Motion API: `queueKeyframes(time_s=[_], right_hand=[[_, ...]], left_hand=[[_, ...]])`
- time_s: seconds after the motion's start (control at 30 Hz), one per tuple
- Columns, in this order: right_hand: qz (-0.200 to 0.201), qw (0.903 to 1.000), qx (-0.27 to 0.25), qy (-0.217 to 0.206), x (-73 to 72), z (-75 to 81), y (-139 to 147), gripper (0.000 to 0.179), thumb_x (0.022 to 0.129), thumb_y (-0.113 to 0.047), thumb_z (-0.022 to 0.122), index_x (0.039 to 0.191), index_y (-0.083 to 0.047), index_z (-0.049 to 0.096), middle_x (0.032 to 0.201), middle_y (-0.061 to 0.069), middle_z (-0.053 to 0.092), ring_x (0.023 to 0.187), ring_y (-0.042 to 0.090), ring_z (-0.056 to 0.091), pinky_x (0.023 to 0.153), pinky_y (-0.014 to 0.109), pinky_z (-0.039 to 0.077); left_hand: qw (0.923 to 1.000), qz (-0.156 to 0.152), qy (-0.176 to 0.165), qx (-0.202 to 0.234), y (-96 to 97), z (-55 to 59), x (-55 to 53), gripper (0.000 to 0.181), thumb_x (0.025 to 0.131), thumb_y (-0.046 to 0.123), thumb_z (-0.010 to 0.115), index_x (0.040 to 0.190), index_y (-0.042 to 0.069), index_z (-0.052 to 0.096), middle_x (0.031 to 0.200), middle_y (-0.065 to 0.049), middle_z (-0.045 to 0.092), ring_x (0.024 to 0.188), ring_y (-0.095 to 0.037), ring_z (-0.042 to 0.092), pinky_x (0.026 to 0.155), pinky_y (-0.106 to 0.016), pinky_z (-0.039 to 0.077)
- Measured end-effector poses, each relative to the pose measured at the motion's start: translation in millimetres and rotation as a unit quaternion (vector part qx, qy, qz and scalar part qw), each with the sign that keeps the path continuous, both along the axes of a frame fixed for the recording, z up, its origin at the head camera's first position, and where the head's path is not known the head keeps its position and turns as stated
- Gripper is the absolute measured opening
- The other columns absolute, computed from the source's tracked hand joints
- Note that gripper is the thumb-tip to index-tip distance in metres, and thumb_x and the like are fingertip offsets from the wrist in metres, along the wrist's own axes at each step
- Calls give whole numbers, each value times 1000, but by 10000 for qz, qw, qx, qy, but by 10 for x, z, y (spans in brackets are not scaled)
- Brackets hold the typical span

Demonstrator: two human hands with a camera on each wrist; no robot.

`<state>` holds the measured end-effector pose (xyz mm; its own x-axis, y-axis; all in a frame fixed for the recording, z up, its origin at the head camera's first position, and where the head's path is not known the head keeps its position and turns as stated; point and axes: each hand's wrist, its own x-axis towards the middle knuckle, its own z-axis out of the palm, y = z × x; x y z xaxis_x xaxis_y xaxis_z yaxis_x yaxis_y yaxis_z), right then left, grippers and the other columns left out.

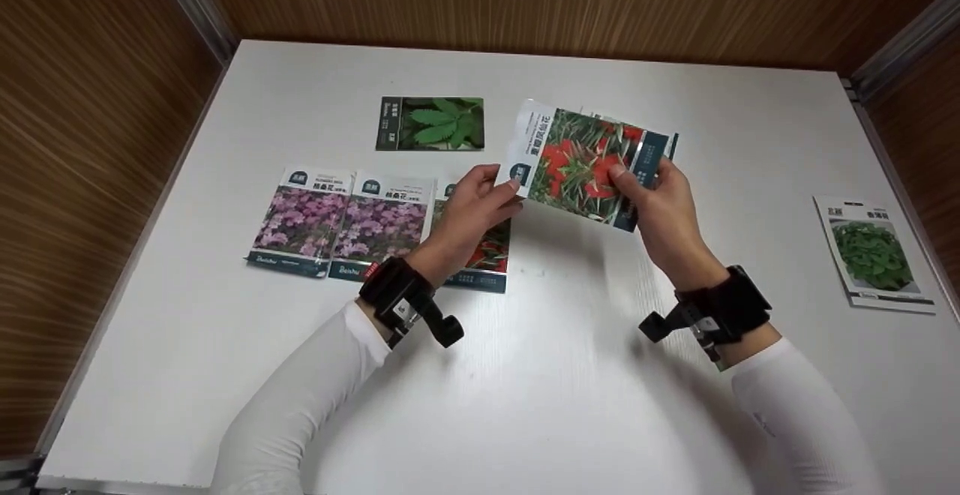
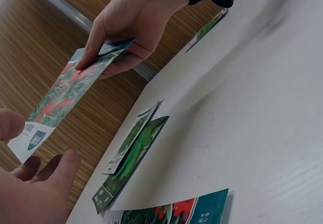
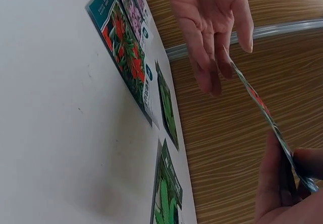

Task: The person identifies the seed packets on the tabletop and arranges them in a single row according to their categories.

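A seed packet (image 1: 577, 161) with red flowers is held up above the table, tilted. My right hand (image 1: 667, 217) pinches its dark-banded end, thumb on the picture side and fingers behind. At the white end is my left hand (image 1: 480, 214); in the right wrist view the left hand (image 3: 209, 32) has loosely extended fingers, with thumb and fingers apart around the packet's edge. Whether they touch it I cannot tell. Below the left forearm lies another red-flower packet (image 1: 491, 255), partly covered by that hand in the head view.
Two pink-flower packets (image 1: 304, 221) lie in a row at left. A green-leaf packet (image 1: 442, 126) lies farther back. Another leaf packet (image 3: 166, 196) is mostly hidden behind the held one in the head view. A green-plant packet (image 1: 874, 255) lies far right. Wood-grain panels (image 1: 525, 0) border the white table.
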<state>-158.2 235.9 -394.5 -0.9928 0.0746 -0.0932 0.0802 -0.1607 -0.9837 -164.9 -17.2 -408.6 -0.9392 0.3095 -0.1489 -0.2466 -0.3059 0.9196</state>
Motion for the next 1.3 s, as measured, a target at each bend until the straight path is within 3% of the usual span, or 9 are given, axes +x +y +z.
queueKeyframes(time_s=[0.17, 0.4, 0.67, 0.87, 1.0, 1.17, 1.23, 1.3], right_hand=[[34, 10000, -23, 16, 12, -23, -26, 51, 98, -17, 74, 138, 0, 49, 120, 13, 68, 108, 21, 69, 87, 29, 59], [237, 9996, -111, -65, 25, -53, -48, 48, 98, -17, 74, 137, 0, 52, 120, 13, 69, 110, 22, 69, 89, 32, 59], [432, 9990, 125, -51, 25, -60, -16, 46, 96, -18, 76, 133, 0, 55, 114, 12, 69, 105, 20, 70, 90, 32, 59], [275, 9974, 633, 220, 11, 0, 58, 37, 98, -24, 74, 122, 1, 61, 105, 8, 68, 90, 16, 64, 82, 24, 58], [458, 9938, 910, 450, 36, 45, 88, 41, 99, -27, 73, 125, 3, 63, 108, 10, 69, 98, 20, 68, 89, 24, 57], [753, 9815, 1583, 769, 68, 61, 49, 42, 101, -26, 70, 128, 6, 65, 111, 13, 71, 100, 22, 71, 92, 28, 58], [833, 9732, 1987, 806, 83, 50, 23, 42, 102, -26, 69, 129, 5, 66, 110, 13, 71, 97, 19, 70, 89, 27, 58], [919, 9642, 2359, 786, 94, 31, -5, 39, 102, -26, 69, 129, 2, 67, 110, 12, 71, 95, 17, 70, 87, 27, 59]], left_hand=[[9988, 209, -110, 423, 35, -2, -6, 37, 106, -4, 50, 143, -6, 45, 111, -13, 59, 116, -34, 64, 102, -35, 54], [9974, 555, -93, 458, 68, 6, -30, 32, 106, -5, 50, 138, -4, 49, 97, -14, 63, 96, -24, 69, 100, -39, 56], [9968, 707, -40, 372, 10, 1, -65, 36, 106, -4, 51, 142, -6, 48, 124, -22, 65, 92, -22, 68, 95, -37, 58], [9961, 853, 223, -75, -121, 39, -114, 45, 107, 0, 53, 151, -6, 43, 127, -26, 67, 82, -16, 67, 83, -30, 61], [9929, 916, 494, -575, -209, 66, -134, 48, 107, 2, 54, 152, -8, 41, 128, -24, 68, 80, -16, 68, 84, -33, 61], [9796, 785, 1131, -1464, -272, 84, -149, 40, 108, 7, 55, 144, -8, 52, 96, -20, 71, 79, -22, 71, 86, -41, 61], [9718, 704, 1346, -1805, -278, 82, -157, 38, 108, 9, 55, 142, -7, 55, 95, -21, 71, 78, -22, 71, 85, -42, 61], [9662, 645, 1453, -2030, -276, 80, -158, 41, 108, 10, 55, 146, -5, 53, 110, -22, 74, 80, -23, 71, 85, -42, 60]])
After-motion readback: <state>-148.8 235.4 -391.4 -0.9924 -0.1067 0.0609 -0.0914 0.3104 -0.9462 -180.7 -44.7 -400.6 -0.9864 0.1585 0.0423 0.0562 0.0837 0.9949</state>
